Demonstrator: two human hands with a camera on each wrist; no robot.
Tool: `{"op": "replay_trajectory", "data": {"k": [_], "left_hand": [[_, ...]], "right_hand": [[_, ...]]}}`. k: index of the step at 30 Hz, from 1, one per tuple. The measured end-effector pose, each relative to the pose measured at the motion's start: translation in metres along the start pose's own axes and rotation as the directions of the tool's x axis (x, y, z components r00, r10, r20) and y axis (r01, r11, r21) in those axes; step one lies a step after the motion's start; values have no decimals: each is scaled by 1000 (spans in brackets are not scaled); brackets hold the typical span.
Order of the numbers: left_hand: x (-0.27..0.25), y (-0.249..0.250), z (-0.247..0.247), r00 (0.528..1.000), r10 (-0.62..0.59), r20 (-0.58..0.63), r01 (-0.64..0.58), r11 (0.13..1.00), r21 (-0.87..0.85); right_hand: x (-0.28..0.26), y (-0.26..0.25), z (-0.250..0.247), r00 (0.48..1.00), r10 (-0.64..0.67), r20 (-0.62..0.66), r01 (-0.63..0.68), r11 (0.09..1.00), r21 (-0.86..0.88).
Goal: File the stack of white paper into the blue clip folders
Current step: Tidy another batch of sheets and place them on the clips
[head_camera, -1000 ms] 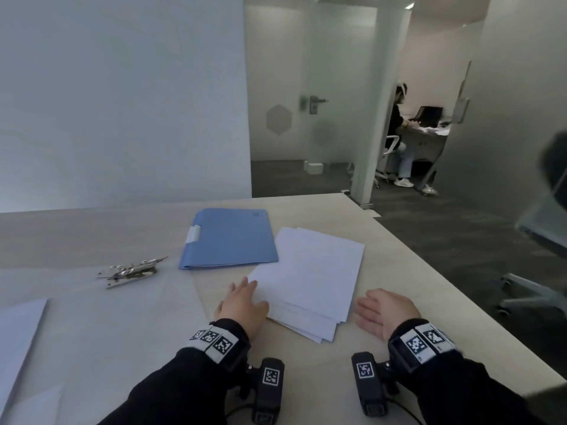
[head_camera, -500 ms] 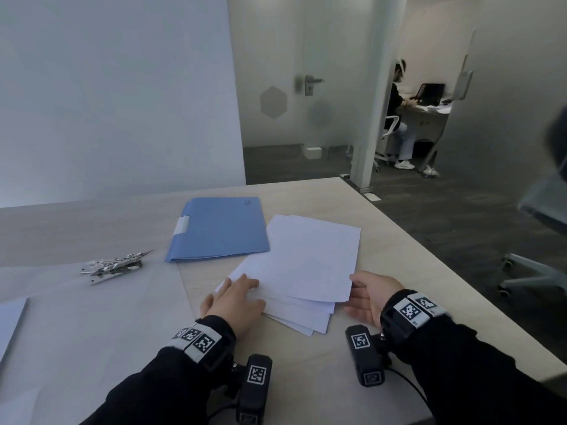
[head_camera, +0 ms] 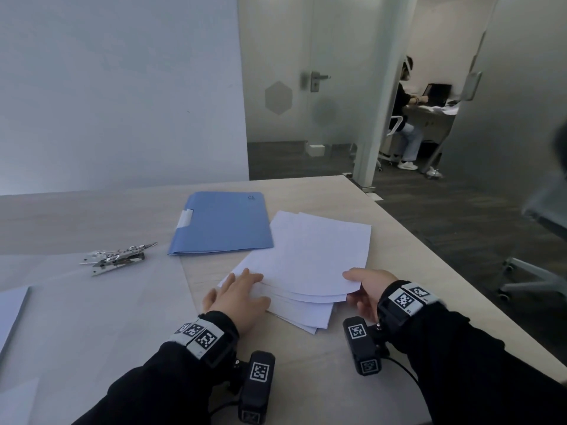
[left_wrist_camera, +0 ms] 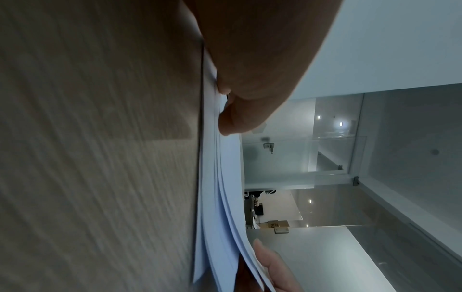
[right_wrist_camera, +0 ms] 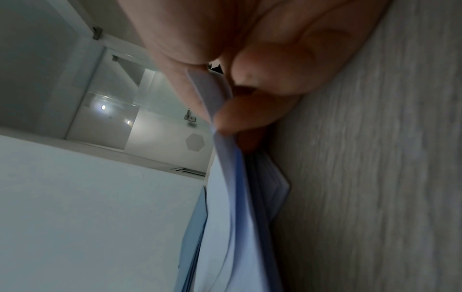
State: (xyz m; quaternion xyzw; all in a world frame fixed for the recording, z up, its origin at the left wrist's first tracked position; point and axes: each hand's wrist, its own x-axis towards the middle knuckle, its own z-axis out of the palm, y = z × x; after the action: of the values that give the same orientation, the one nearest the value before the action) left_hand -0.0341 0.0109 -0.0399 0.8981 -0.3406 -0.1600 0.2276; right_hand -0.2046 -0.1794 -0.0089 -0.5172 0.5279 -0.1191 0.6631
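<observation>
A loose stack of white paper (head_camera: 310,256) lies on the wooden table (head_camera: 399,256), just right of a closed blue clip folder (head_camera: 224,223). My left hand (head_camera: 237,297) lies flat on the stack's near left corner, fingers straight, pressing it down (left_wrist_camera: 226,116). My right hand (head_camera: 363,286) pinches the near right corner of the top few sheets between thumb and fingers and curls them up off the rest; the right wrist view shows the lifted sheets (right_wrist_camera: 220,110) held in that pinch. The lower sheets stay flat on the table.
Several metal clips (head_camera: 118,257) lie left of the folder. Pale sheets (head_camera: 12,308) show at the table's left edge. The table's right edge runs diagonally close to my right arm. Beyond it are an office chair (head_camera: 540,240) and a seated person (head_camera: 405,118) far behind.
My left hand slid onto the stack's left corner and pressed down. My right hand moved in from the table, took the right corner of the top sheets and lifted them.
</observation>
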Motion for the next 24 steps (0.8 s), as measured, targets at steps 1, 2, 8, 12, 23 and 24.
{"op": "replay_trajectory", "data": {"k": [1,2,8,12,23,24], "left_hand": [[0,0,0,1000,0,3,0,1000,5],[0,0,0,1000,3,9,-3,1000,9],[3,-7,1,1000,15,22,-14,998,-53],[3,-9,3,1000,10,18,-8,997,-74],[1,-7,-1,998,45,36,-42,996,-77],[1,-8,-2,998,50,41,-47,996,-77]], "right_hand": [[0,0,0,1000,1,-1,-1,1000,-4],[1,1,0,1000,0,-3,0,1000,-9],[4,3,2,999,-34,-35,33,999,-36],[5,5,1,997,-61,-48,58,997,-49],[3,8,-5,995,-65,-79,58,994,-91],[3,8,-6,995,-61,-77,54,995,-85]]}}
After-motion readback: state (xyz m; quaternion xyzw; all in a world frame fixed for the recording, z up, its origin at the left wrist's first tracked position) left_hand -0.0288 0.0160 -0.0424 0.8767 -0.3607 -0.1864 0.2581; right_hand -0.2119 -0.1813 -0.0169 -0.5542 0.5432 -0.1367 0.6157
